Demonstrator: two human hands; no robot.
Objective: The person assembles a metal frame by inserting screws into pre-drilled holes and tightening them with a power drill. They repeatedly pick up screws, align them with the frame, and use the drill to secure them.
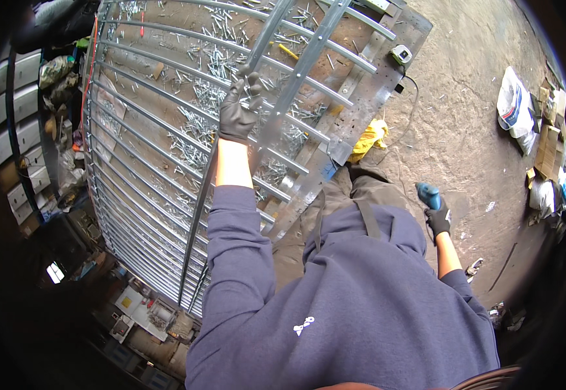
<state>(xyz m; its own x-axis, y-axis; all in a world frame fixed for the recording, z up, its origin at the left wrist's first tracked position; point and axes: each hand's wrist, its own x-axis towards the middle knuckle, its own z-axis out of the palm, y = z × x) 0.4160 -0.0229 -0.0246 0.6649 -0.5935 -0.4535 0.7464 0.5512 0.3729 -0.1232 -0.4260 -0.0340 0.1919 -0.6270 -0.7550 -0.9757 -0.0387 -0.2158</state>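
My left hand (238, 112), in a dark grey glove, is raised over a frame of parallel metal bars (159, 97). Its fingers are curled, with small silvery metal fasteners (251, 83) showing among them. Beside that hand, flat metal strips (311, 53) run across the bars. My right hand (439, 221), in a black glove, is lowered at my right side, away from the frame. It is closed around a blue power tool (428, 194); the tool's tip is not clear.
Loose metal fasteners (195, 133) lie scattered under the bars. A tape measure (401, 54) sits at the bench's right corner, and a yellow cloth (370, 139) hangs below it. A cable (417, 97) trails down nearby. White bags (515, 107) and cardboard (547, 151) lie far right.
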